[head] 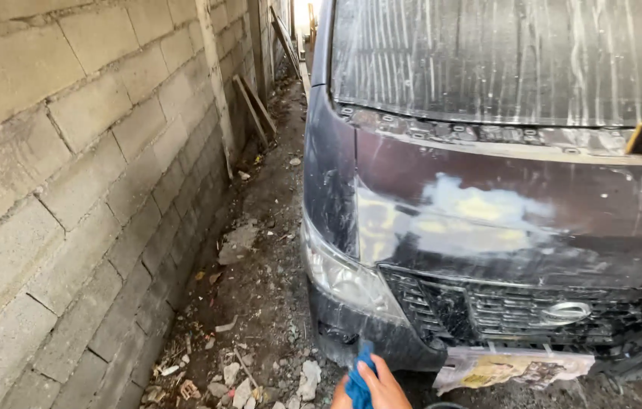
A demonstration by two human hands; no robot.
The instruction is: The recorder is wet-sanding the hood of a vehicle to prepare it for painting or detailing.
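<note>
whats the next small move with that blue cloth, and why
Probably bring the hand and its blue cloth up onto the bumper corner below the headlight. The cloth sits just short of that corner, and the dark van front is wet and streaked with suds.

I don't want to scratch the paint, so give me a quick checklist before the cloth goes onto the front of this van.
1. Cloth in hand: ok, the hand has the blue cloth in its grip; which hand it is, cannot tell.
2. Other hand in view: not ok, none shows.
3. Bumper corner within reach: ok, just above the cloth.
4. Surface wet: ok, streaks run down the windscreen.
5. Grit on the cloth: cannot tell.
6. Footing: not ok, rubble and litter cover the ground by the block wall.
</note>
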